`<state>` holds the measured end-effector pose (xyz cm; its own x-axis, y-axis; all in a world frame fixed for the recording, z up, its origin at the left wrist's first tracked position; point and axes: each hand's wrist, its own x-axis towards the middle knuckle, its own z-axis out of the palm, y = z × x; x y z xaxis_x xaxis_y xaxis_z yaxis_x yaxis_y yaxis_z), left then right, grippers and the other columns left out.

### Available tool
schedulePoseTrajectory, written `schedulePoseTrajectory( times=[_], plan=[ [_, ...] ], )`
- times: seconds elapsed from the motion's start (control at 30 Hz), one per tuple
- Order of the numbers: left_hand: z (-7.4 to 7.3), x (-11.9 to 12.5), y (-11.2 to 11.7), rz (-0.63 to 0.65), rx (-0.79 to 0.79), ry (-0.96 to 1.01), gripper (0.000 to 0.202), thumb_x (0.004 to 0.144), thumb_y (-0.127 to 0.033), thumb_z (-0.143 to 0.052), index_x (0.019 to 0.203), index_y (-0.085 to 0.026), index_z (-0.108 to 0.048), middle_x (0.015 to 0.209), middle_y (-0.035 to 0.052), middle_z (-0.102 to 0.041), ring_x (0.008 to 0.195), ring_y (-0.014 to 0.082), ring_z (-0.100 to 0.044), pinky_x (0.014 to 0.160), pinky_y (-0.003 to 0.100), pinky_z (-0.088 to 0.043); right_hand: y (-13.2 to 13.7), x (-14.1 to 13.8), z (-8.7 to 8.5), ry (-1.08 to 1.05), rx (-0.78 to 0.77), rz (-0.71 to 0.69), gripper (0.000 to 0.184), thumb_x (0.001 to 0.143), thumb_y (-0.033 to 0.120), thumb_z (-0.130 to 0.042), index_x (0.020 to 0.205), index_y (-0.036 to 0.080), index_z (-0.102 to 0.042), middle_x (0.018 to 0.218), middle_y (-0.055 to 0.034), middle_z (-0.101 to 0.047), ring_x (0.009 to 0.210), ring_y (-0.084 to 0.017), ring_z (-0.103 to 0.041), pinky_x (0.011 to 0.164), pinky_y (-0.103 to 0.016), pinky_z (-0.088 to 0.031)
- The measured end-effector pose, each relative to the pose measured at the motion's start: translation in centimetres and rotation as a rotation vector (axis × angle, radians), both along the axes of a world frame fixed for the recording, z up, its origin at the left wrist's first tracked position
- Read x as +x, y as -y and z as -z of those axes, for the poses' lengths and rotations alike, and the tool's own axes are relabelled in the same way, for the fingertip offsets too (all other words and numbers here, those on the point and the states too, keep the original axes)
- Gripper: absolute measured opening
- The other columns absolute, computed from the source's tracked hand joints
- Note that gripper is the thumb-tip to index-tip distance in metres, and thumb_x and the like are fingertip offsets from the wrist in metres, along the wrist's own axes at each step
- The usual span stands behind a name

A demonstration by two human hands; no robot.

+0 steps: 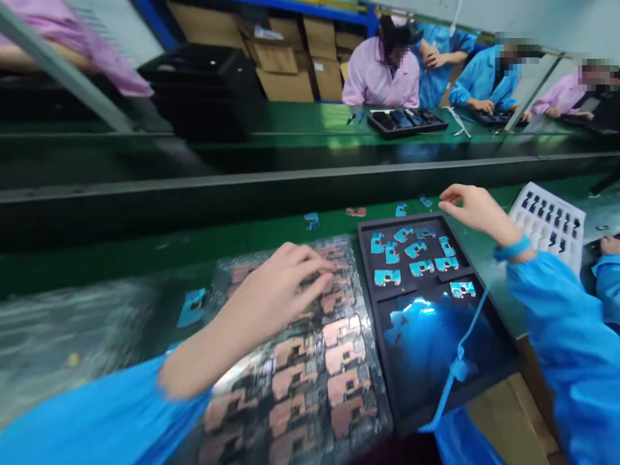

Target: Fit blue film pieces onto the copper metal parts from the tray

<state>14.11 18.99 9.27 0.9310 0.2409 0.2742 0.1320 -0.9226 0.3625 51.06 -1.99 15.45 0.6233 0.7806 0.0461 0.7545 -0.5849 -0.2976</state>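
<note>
My left hand [285, 284] is over a clear plastic tray [382, 394] of copper-coloured circuit boards [346, 355]. Its fingers stretch to the right with the thumb slightly apart, just above the boards; I see nothing held in it. My right hand [473, 205] hovers at the far right corner of a black tray [371, 310], fingers loosely curved and apart, holding nothing visible. Several blue circuit boards [421, 268] lie in that tray's far section. A blue wrist strap [513, 248] circles my right wrist, and a coiled blue cord [443, 400] hangs across the black tray.
Loose boards lie on the green bench, including a blue board [191, 307] at left and a reddish board [356, 212] behind. A white tray [571, 248] of small black parts stands at right. Beyond a ledge [290, 177], co-workers sit near another black tray [407, 126].
</note>
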Motion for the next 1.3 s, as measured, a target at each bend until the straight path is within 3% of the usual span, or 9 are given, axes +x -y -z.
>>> schedulePoseTrajectory(
  times=[0.13,0.3,0.43,0.57,0.73,0.9,1.0,1.13,1.3],
  plan=[
    [2.5,11.6,-4.9,-0.088,-0.073,-0.098,0.030,0.102,-0.036,-0.056,0.117,-0.022,-0.079,0.118,0.0110,-0.081,0.113,0.0331,-0.069,0.101,0.050,-0.057,-6.8,7.4,6.6,-0.051,-0.092,0.210,0.026,0.103,0.026,-0.075,0.123,0.011,-0.074,0.123,-0.0140,-0.079,0.114,-0.026,-0.075,0.101,-0.038,-0.057],
    [4.0,24.5,-4.1,-0.159,-0.127,-0.217,0.034,0.104,-0.037,-0.062,0.128,-0.017,-0.075,0.133,0.0156,-0.076,0.129,0.0332,-0.066,0.111,0.044,-0.052,-9.9,10.5,12.6,-0.045,-0.164,0.348,0.035,0.104,0.042,-0.076,0.127,0.017,-0.071,0.135,-0.0107,-0.071,0.120,-0.027,-0.071,0.105,-0.051,-0.060],
    [5.6,31.9,-1.7,-0.256,-0.182,-0.317,0.054,0.095,-0.055,-0.076,0.125,-0.011,-0.073,0.133,0.0256,-0.074,0.131,0.0410,-0.066,0.105,0.044,-0.054,-10.7,11.8,14.4,-0.040,-0.194,0.402,0.036,0.105,0.041,-0.075,0.131,0.017,-0.069,0.136,-0.0110,-0.069,0.121,-0.028,-0.070,0.104,-0.051,-0.061],
    [7.0,35.1,-0.5,-0.338,-0.231,-0.395,0.071,0.084,-0.044,-0.090,0.137,-0.005,-0.063,0.141,0.0323,-0.069,0.137,0.0418,-0.065,0.107,0.042,-0.052,-10.7,12.6,14.4,-0.070,-0.181,0.426,0.035,0.104,0.041,-0.076,0.128,0.017,-0.070,0.132,-0.0103,-0.071,0.118,-0.027,-0.071,0.103,-0.050,-0.061],
    [6.5,36.4,-0.6,-0.375,-0.267,-0.441,0.054,0.079,-0.029,-0.092,0.123,-0.007,-0.071,0.130,0.0294,-0.076,0.125,0.0392,-0.074,0.096,0.039,-0.058,-7.4,12.7,11.8,-0.129,-0.044,0.422,0.024,0.097,0.033,-0.079,0.108,0.012,-0.075,0.108,-0.0121,-0.078,0.102,-0.025,-0.074,0.092,-0.036,-0.059],
    [3.8,34.7,-0.5,-0.343,-0.270,-0.413,0.025,0.086,-0.028,-0.079,0.101,-0.008,-0.077,0.111,0.0198,-0.082,0.108,0.0322,-0.079,0.086,0.037,-0.059,0.2,9.0,8.6,-0.219,0.123,0.348,0.030,0.091,0.036,-0.078,0.111,0.014,-0.074,0.101,-0.0075,-0.079,0.087,-0.019,-0.073,0.077,-0.027,-0.055],
    [1.2,31.3,-0.2,-0.271,-0.258,-0.353,0.028,0.094,-0.033,-0.065,0.104,-0.010,-0.078,0.104,0.0087,-0.082,0.104,0.0259,-0.078,0.090,0.039,-0.058,5.7,4.7,7.7,-0.276,0.224,0.282,0.035,0.087,0.038,-0.080,0.113,0.015,-0.073,0.103,-0.0064,-0.078,0.090,-0.019,-0.073,0.079,-0.027,-0.056],
    [-1.8,25.0,1.6,-0.215,-0.221,-0.274,0.031,0.091,-0.032,-0.066,0.116,-0.016,-0.078,0.112,0.0063,-0.081,0.109,0.0284,-0.076,0.101,0.047,-0.058,12.6,-1.7,7.9,-0.282,0.309,0.185,0.036,0.085,0.042,-0.078,0.112,0.018,-0.071,0.098,-0.0052,-0.075,0.089,-0.021,-0.071,0.080,-0.033,-0.057],
    [-1.2,15.9,5.1,0.001,-0.189,-0.149,0.043,0.085,-0.043,-0.072,0.124,-0.025,-0.076,0.112,0.0069,-0.075,0.087,0.0295,-0.077,0.084,0.049,-0.065,18.9,-7.4,9.7,-0.172,0.217,0.115,0.033,0.088,0.038,-0.073,0.115,0.020,-0.066,0.102,-0.0061,-0.071,0.090,-0.023,-0.069,0.081,-0.036,-0.056]
  ],
)
